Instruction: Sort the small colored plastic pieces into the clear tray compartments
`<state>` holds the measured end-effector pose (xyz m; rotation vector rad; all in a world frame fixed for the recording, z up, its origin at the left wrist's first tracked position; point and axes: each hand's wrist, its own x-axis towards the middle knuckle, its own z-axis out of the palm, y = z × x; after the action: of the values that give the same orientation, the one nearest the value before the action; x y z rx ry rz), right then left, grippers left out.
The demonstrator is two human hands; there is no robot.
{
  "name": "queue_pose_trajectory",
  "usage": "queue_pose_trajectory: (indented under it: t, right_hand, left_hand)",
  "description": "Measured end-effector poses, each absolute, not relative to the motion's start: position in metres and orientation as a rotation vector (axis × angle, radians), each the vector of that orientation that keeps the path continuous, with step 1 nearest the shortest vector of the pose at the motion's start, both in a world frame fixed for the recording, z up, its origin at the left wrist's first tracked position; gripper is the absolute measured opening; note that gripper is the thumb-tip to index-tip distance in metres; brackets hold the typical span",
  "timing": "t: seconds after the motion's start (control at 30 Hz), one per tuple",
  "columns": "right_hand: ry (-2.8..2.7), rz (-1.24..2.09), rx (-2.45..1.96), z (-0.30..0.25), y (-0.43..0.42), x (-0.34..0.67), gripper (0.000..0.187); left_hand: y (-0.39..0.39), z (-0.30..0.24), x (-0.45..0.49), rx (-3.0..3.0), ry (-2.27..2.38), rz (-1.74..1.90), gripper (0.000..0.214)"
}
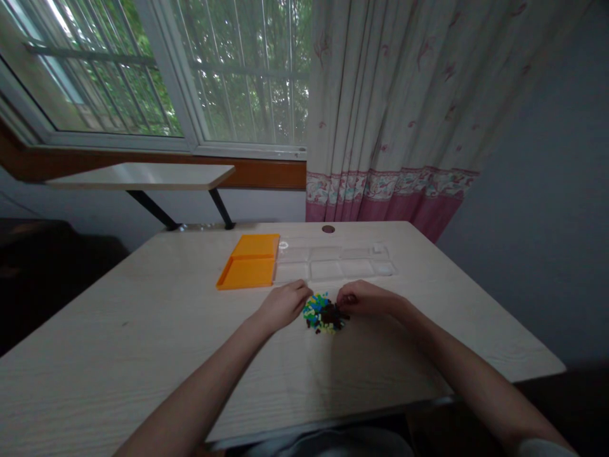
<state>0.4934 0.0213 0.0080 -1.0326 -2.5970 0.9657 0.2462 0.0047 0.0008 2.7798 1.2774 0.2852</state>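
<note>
A small heap of tiny plastic pieces [323,314] in blue, green, yellow and dark brown lies on the table between my hands. My left hand [285,303] rests at the heap's left edge, fingers bent and pressed together; whatever they pinch is too small to name. On the other side, my right hand [365,297] curls closed beside the dark brown pieces, its fingertips in shadow, so what it holds is hidden. Behind the hands sits a clear compartment tray [326,270]. An orange tray [250,270] with two sections adjoins its left side.
The pale wooden table [157,349] has a round dark disc [328,229] near its back edge. A raised shelf [143,174] on black legs stands at the back left. Beyond are a barred window [238,70] and a patterned curtain [390,95].
</note>
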Motion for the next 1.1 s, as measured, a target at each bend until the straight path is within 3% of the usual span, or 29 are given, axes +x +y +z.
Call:
queue_pose_trajectory:
  t: [0.23, 0.6, 1.1]
  right_hand:
    - [-2.513, 1.310, -1.076, 0.014, 0.022, 0.502, 0.015]
    - [-2.475, 1.326, -1.055, 0.012, 0.023, 0.502, 0.011]
    - [-2.205, 0.656, -1.039, -0.011, 0.006, 0.465, 0.010]
  left_hand:
    - [0.003, 0.001, 0.248, 2.760, 1.288, 0.271, 0.023]
    - [0.003, 0.001, 0.247, 2.764, 1.264, 0.287, 0.023]
    - [-0.012, 0.003, 0.260, 2.635, 1.174, 0.643, 0.020]
